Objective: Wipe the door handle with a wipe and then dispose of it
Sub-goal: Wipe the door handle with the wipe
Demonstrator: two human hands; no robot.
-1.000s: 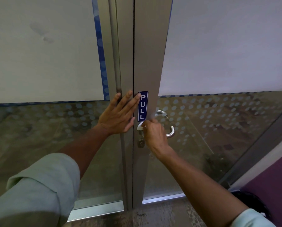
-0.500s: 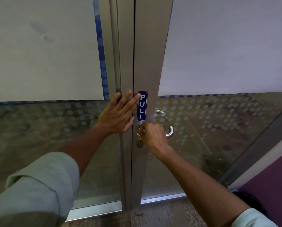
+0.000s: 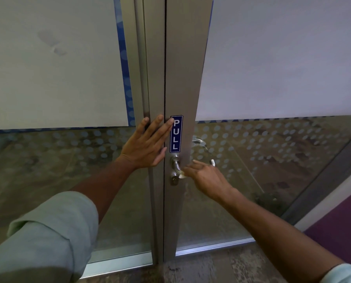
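L hand (image 3: 148,142) lies flat, fingers spread, on the metal door frame (image 3: 182,78) just left of the blue PULL sticker (image 3: 176,133). R hand (image 3: 208,177) pinches a small white wipe (image 3: 181,175) w/ fingertips closed on it, pressed against the door handle (image 3: 175,163) near its base, right above the lock cylinder (image 3: 174,179).

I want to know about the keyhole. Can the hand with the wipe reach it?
Probably yes. The right hand holds the wipe just beside the keyhole, with nothing between them.
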